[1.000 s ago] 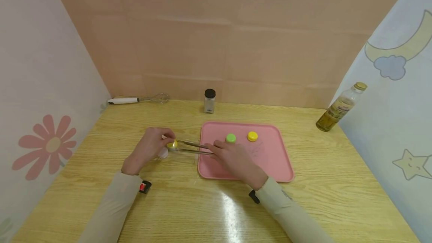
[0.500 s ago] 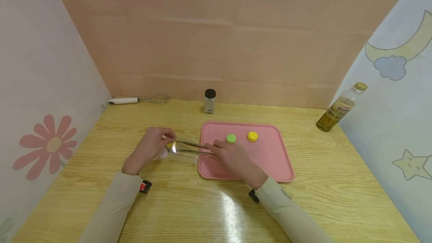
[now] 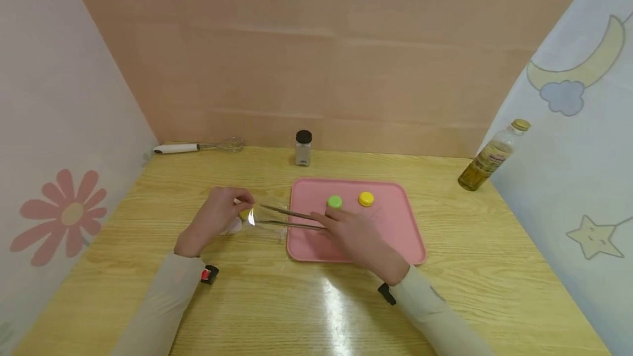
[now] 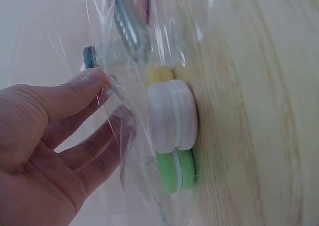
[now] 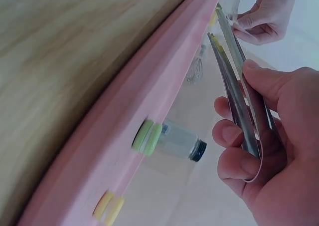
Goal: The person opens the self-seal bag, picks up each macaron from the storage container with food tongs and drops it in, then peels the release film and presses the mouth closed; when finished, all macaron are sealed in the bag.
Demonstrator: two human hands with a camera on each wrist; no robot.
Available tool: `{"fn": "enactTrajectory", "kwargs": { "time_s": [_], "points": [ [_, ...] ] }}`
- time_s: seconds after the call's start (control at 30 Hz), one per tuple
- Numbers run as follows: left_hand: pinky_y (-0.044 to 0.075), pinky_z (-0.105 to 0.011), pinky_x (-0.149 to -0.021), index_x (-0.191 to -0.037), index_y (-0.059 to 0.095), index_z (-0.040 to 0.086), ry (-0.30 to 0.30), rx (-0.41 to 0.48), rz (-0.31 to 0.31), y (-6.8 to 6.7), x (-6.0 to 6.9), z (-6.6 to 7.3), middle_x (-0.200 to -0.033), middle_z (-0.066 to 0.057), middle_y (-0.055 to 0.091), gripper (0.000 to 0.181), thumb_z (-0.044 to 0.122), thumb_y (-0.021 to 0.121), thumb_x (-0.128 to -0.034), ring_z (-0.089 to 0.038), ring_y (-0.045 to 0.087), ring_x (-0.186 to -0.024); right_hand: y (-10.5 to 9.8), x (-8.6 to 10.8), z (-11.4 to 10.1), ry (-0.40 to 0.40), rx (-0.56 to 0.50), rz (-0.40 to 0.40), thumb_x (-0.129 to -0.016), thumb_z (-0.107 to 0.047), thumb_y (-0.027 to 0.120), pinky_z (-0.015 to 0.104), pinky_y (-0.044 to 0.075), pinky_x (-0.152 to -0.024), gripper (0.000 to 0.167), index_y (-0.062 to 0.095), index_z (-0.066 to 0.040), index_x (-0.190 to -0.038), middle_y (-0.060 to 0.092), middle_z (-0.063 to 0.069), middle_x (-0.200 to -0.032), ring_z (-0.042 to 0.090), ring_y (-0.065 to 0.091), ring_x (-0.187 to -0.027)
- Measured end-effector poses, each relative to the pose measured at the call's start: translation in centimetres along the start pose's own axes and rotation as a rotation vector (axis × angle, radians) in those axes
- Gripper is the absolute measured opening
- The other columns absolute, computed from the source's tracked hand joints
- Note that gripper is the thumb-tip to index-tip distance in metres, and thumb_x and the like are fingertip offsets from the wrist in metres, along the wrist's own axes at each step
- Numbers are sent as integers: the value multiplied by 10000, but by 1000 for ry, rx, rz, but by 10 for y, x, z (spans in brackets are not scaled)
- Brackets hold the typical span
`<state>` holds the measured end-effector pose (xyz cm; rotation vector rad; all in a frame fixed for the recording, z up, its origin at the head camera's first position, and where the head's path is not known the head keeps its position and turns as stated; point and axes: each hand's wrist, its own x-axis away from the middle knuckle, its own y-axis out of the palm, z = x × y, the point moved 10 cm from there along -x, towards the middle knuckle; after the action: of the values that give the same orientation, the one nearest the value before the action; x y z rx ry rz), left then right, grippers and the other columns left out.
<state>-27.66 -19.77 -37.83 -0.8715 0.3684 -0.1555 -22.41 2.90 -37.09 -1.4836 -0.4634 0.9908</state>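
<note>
My left hand [image 3: 214, 221] pinches the edge of a clear plastic bag [image 4: 122, 151] between thumb and fingers. Inside lie a yellow macaron [image 4: 158, 75], a pale pinkish one [image 4: 172, 115] and a green one [image 4: 175, 171], best seen in the left wrist view. Metal tongs [image 3: 292, 225] are gripped in my right hand [image 3: 358, 240], their arms spread apart. The tips point left into the bag's mouth, near the yellow macaron, with nothing held between them. On the pink tray [image 3: 398, 235], under and beyond the right hand, sit a green macaron [image 3: 334, 202] and a yellow macaron [image 3: 366, 199].
A jar with a black lid [image 3: 303, 148] stands behind the tray. At the back left lies a whisk [image 3: 198, 147] with a white handle. A glass bottle of yellowish liquid [image 3: 489, 161] is at the right, by the wall. The wooden table [image 3: 277, 312] extends in front.
My right hand has drawn slightly to the right with the tongs. The left hand keeps its pinch on the bag. The head view has shifted a little.
</note>
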Motion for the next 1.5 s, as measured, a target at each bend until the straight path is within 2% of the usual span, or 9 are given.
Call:
{"fn": "enactTrajectory", "kwargs": {
  "time_s": [0.17, 0.37, 0.47, 0.6, 0.8, 0.93, 1.23, 1.33, 1.5],
  "points": [
    [548, -416, -716, -948, 771, 24, 4, 6, 0, -1, 1, 0, -920, -52, 747, 56, 18, 719, -928, -187, 674, -790, -10, 17, 8, 1, -39, 83, -922, -211, 774, 214, 482, -578, 433, 658, -158, -1336, 614, -31, -956, 86, 536, -720],
    [534, -394, -706, -945, 771, 22, -7, 8, -4, -1, 1, -1, -911, -45, 745, 54, 18, 720, -928, -190, 668, -775, -24, 42, 16, 20, -38, 158, -873, -191, 813, 195, 364, -460, 455, 683, -161, -1307, 569, -56, -886, 72, 473, -637],
    [530, -390, -708, -946, 771, 24, -16, 15, -6, 0, 1, -3, -915, -43, 745, 56, 19, 718, -931, -189, 665, -778, -34, 54, 18, 22, -51, 222, -1013, -314, 651, 209, 392, -465, 314, 701, -145, -1272, 589, -54, -882, 69, 519, -642],
    [528, -388, -713, -951, 771, 25, -26, 19, -12, 0, 2, -3, -918, -41, 745, 61, 19, 713, -935, -173, 655, -778, -48, 72, 21, 28, -70, 265, -1086, -381, 476, 218, 445, -509, 389, 692, -128, -1287, 625, -41, -900, 79, 563, -662],
    [527, -388, -727, -960, 771, 20, -31, 29, -20, 0, 1, -3, -932, -46, 745, 68, 19, 706, -940, -172, 654, -794, -53, 97, 34, 113, -39, 227, -1096, -484, 320, 139, 257, -432, 531, 714, -172, -1266, 566, -110, -859, -4, 373, -579],
    [529, -392, -721, -954, 772, 24, -17, 24, -17, 0, 1, -2, -929, -45, 745, 66, 20, 708, -938, -170, 653, -789, -52, 114, 43, 164, -39, 204, -1087, -523, 281, 135, 226, -436, 579, 709, -179, -1270, 521, -137, -861, -26, 315, -582],
    [533, -389, -728, -967, 775, 24, -26, 26, -16, 1, 1, -1, -930, -40, 743, 78, 32, 700, -949, -193, 662, -803, -58, 142, 52, 204, -44, 204, -1076, -423, 471, 136, 239, -448, 404, 695, -169, -1295, 530, -141, -886, -27, 307, -604],
    [534, -393, -720, -966, 773, 23, -23, 28, -16, 1, 1, -1, -923, -37, 742, 78, 33, 698, -950, -201, 666, -795, -58, 148, 58, 250, -38, 172, -1003, -313, 643, 154, 253, -445, 332, 695, -168, -1297, 516, -135, -870, -21, 304, -597],
    [542, -413, -716, -968, 768, 22, -12, 29, -16, 1, 1, -2, -927, -46, 742, 79, 30, 691, -953, -218, 680, -788, -54, 152, 67, 306, -32, 120, -851, -148, 797, 169, 254, -419, 455, 694, -160, -1294, 513, -123, -869, -30, 278, -564]
  ]
}}
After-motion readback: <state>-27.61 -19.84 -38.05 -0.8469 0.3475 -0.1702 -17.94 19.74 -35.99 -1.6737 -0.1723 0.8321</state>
